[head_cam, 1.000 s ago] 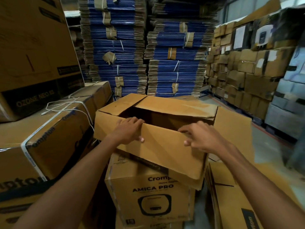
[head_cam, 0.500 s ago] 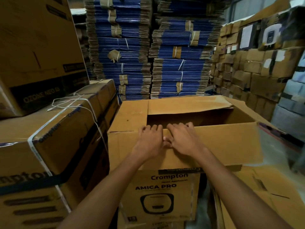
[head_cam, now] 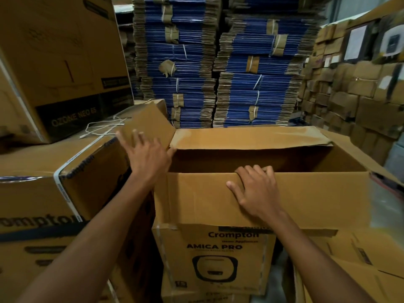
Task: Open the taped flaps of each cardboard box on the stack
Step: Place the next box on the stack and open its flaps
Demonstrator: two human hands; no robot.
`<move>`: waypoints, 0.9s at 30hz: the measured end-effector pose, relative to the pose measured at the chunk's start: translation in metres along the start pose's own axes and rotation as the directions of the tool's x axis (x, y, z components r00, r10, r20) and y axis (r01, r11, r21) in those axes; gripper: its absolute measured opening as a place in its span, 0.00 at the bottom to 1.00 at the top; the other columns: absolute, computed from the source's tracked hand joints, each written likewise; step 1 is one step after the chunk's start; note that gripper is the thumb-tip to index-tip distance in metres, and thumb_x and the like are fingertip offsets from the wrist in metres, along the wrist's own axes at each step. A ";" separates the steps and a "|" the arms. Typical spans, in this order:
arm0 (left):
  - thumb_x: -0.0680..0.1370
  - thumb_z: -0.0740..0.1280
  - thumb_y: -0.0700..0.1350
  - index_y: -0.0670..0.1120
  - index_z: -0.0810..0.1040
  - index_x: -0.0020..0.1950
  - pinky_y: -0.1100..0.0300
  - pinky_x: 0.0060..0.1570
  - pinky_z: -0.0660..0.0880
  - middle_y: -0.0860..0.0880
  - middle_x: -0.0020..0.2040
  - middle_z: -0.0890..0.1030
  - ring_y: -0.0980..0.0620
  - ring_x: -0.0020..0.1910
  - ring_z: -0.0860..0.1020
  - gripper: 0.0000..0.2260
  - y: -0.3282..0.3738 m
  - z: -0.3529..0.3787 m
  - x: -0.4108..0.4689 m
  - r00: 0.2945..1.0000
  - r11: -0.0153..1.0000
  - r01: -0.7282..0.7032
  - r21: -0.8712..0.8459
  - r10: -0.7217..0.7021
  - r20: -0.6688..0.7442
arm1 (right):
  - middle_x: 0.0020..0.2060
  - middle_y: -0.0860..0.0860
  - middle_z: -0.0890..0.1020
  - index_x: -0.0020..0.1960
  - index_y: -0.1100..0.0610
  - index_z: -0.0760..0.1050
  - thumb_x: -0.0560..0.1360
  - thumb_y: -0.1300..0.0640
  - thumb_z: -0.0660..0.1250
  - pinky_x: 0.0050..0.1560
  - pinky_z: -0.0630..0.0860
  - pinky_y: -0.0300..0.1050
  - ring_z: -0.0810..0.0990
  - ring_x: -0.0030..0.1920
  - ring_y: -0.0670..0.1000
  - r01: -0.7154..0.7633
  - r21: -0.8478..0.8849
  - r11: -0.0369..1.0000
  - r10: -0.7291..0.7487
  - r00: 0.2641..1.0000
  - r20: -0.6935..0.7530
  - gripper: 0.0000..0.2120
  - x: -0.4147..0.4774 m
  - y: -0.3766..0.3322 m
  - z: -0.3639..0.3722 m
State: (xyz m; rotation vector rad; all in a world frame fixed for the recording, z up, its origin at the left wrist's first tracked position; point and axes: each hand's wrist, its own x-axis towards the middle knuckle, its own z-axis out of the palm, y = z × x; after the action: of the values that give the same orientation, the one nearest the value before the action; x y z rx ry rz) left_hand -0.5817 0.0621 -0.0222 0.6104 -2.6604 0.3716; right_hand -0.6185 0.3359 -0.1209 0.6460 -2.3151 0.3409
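An open, empty brown cardboard box (head_cam: 306, 200) sits on top of a printed Crompton Amica Pro box (head_cam: 214, 259). My right hand (head_cam: 255, 191) grips the top edge of its near flap, fingers curled over into the opening. My left hand (head_cam: 146, 154) presses with spread, straight fingers against the box's left side flap (head_cam: 148, 121), which stands raised. The far flap (head_cam: 247, 136) lies folded back, and the right flap (head_cam: 371, 158) hangs outward.
Large taped Crompton boxes (head_cam: 43, 193) stand close on the left, with an Ozone Neo box (head_cam: 54, 62) and a white strap (head_cam: 102, 127) on top. Stacks of flattened blue cartons (head_cam: 218, 62) fill the back. A wall of boxes (head_cam: 360, 84) runs on the right. Flat cardboard (head_cam: 349, 270) lies at lower right.
My hands have parted from the middle of the near flap. The left hand moved up and left onto the side flap, which now stands raised. The right hand shifted right along the near edge.
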 end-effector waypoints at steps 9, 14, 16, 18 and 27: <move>0.78 0.59 0.71 0.44 0.58 0.80 0.36 0.71 0.66 0.39 0.76 0.68 0.36 0.74 0.68 0.41 0.016 0.028 0.005 0.920 0.892 0.209 -0.401 -0.040 0.391 | 0.36 0.49 0.80 0.44 0.54 0.78 0.79 0.41 0.57 0.45 0.62 0.49 0.70 0.37 0.49 -0.031 0.034 0.999 0.037 0.981 -0.191 0.19 0.001 -0.005 0.011; 0.75 0.65 0.70 0.48 0.53 0.82 0.37 0.70 0.68 0.39 0.78 0.65 0.36 0.75 0.66 0.45 0.031 0.033 0.021 0.897 0.878 0.236 -0.417 -0.032 0.440 | 0.29 0.47 0.78 0.38 0.53 0.78 0.83 0.43 0.55 0.48 0.70 0.50 0.70 0.30 0.46 -0.196 0.082 0.977 0.204 0.973 -0.106 0.22 0.014 -0.014 0.001; 0.76 0.62 0.70 0.49 0.49 0.83 0.35 0.72 0.64 0.38 0.79 0.60 0.34 0.76 0.62 0.44 0.037 0.038 0.016 0.918 0.918 0.207 -0.339 -0.062 0.393 | 0.27 0.46 0.77 0.36 0.53 0.78 0.83 0.42 0.56 0.49 0.76 0.48 0.74 0.28 0.46 -0.309 0.020 0.951 0.307 0.950 0.060 0.23 0.032 -0.017 -0.010; 0.78 0.60 0.68 0.48 0.48 0.84 0.35 0.72 0.63 0.38 0.80 0.59 0.35 0.77 0.61 0.43 0.036 0.041 0.014 0.932 0.915 0.188 -0.358 -0.051 0.359 | 0.32 0.47 0.80 0.40 0.54 0.80 0.82 0.44 0.60 0.46 0.79 0.48 0.78 0.33 0.47 -0.415 0.000 0.910 0.399 0.875 0.276 0.19 0.056 -0.010 -0.019; 0.80 0.59 0.62 0.49 0.47 0.84 0.34 0.72 0.61 0.39 0.81 0.56 0.35 0.78 0.59 0.38 0.033 0.038 0.008 0.930 0.890 0.218 -0.400 -0.065 0.362 | 0.69 0.58 0.74 0.76 0.57 0.64 0.78 0.52 0.71 0.57 0.72 0.52 0.74 0.66 0.58 -0.563 0.041 0.826 0.362 0.584 0.727 0.31 0.113 0.016 -0.008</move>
State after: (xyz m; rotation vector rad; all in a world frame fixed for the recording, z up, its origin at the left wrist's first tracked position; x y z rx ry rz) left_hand -0.6154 0.0750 -0.0577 0.7725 -2.8528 -0.4065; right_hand -0.6937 0.3125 -0.0381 0.2702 -3.2249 0.7860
